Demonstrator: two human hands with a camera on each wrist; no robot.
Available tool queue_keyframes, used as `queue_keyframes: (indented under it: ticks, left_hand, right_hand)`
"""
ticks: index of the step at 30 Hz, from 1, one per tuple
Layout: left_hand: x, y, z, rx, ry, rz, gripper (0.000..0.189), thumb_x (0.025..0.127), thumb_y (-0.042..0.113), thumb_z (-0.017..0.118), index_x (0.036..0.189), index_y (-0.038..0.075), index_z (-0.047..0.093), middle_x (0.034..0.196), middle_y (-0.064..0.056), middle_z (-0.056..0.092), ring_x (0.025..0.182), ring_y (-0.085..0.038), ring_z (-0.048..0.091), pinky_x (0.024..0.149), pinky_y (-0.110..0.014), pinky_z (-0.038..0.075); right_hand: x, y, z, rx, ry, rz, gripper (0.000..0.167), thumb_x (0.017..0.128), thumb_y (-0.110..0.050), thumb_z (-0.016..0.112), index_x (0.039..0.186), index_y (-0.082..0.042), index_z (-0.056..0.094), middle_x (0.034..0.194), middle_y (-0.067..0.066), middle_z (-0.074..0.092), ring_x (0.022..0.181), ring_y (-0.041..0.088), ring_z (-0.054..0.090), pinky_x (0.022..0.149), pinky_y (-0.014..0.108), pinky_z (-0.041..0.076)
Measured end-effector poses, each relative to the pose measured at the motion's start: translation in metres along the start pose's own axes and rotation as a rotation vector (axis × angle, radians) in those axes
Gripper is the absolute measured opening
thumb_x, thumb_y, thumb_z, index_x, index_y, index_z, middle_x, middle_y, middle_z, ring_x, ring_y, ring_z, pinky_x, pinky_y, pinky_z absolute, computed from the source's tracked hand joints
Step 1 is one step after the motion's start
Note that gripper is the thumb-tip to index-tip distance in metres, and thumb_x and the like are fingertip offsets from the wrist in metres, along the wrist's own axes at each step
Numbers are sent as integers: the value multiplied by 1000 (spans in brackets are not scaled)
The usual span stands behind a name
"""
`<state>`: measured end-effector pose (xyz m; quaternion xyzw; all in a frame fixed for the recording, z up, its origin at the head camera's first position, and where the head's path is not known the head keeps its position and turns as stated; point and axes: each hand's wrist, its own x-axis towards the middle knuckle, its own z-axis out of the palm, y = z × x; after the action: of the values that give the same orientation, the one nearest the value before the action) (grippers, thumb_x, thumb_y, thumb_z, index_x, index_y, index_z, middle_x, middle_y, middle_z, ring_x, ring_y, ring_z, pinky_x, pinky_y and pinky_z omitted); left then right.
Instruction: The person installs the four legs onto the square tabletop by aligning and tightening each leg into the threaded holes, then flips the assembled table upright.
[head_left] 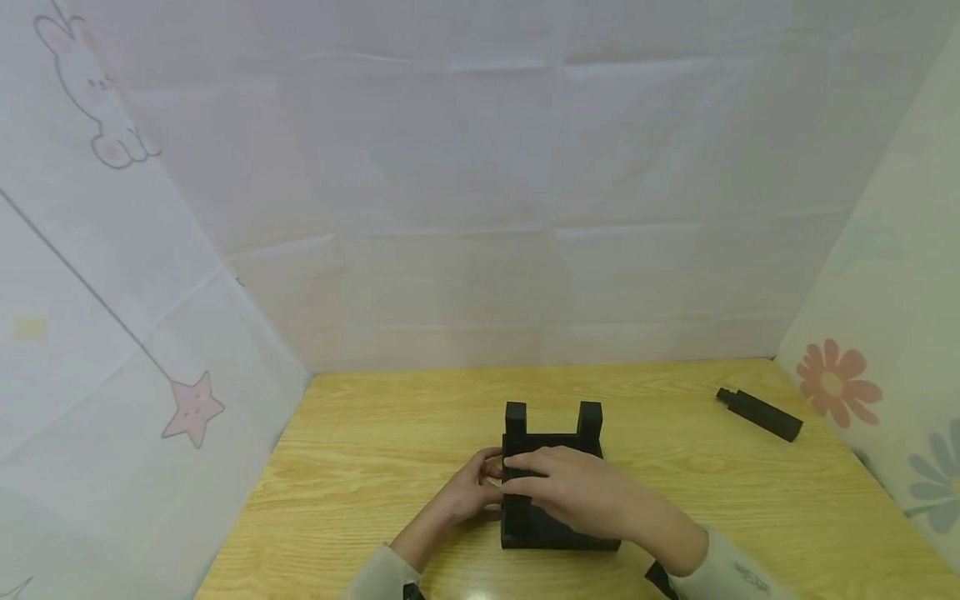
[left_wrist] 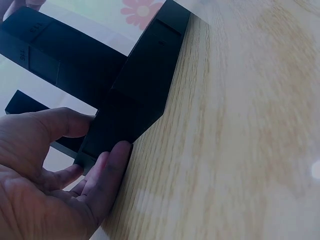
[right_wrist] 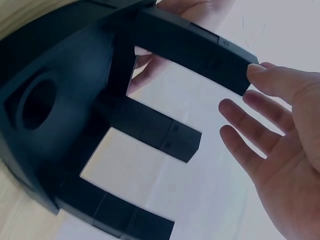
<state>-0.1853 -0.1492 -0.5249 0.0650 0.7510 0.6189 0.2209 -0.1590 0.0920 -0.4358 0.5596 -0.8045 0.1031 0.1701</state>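
A black rectangular base [head_left: 562, 542] lies on the table with three square black posts standing up from it. Two of them, a far left post [head_left: 516, 418] and a far right post [head_left: 590, 421], rise at the back edge. My left hand [head_left: 467, 493] grips the base's left side, thumb above and fingers along its lower edge in the left wrist view. Over the base, my right hand [head_left: 581, 492] pinches the upper end of the near left post [right_wrist: 200, 52] between thumb and forefinger, its other fingers apart from it. A round recess [right_wrist: 40, 104] shows in the base.
A loose black post [head_left: 765, 415] with a narrower end lies at the far right of the wooden table [head_left: 360, 450]. Printed sheets [head_left: 480, 208] enclose the table at the back and both sides. A dark object [head_left: 660, 578] shows partly beneath the right wrist.
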Motion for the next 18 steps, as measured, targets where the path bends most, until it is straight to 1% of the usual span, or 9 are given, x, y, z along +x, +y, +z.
queue_keyframes:
  ticks: [3, 8, 15, 18]
  left_hand:
    - [0, 0, 1, -15, 4, -6, 81, 86, 5, 71, 155, 3, 29, 122, -17, 47, 93, -22, 57, 77, -47, 61]
    - [2, -1, 0, -24, 13, -2, 81, 86, 6, 74, 155, 3, 31, 118, -15, 47, 91, -22, 58, 77, -47, 61]
    - [2, -6, 1, -41, 22, 1, 80, 85, 4, 73, 154, 5, 33, 119, -16, 46, 91, -23, 57, 74, -45, 61]
    - [2, -5, 2, -42, 21, 2, 80, 84, 4, 72, 154, 5, 33, 118, -15, 47, 91, -22, 57, 74, -45, 62]
  right_hand:
    - [-7, 4, -2, 33, 45, 10, 50, 86, -14, 81, 133, -21, 64, 139, 1, 60, 117, 19, 64, 97, 36, 55]
    - [-20, 13, -9, 66, 84, 52, 49, 89, -12, 77, 136, -19, 63, 141, 3, 58, 118, 21, 63, 94, 40, 56]
    - [-43, 27, -21, 12, 195, 122, 52, 87, -10, 77, 136, -19, 63, 135, 3, 62, 112, 19, 64, 87, 36, 58]
    - [-57, 34, -26, -8, 224, 171, 38, 98, -21, 68, 136, -20, 64, 134, 2, 63, 114, 18, 64, 87, 34, 57]
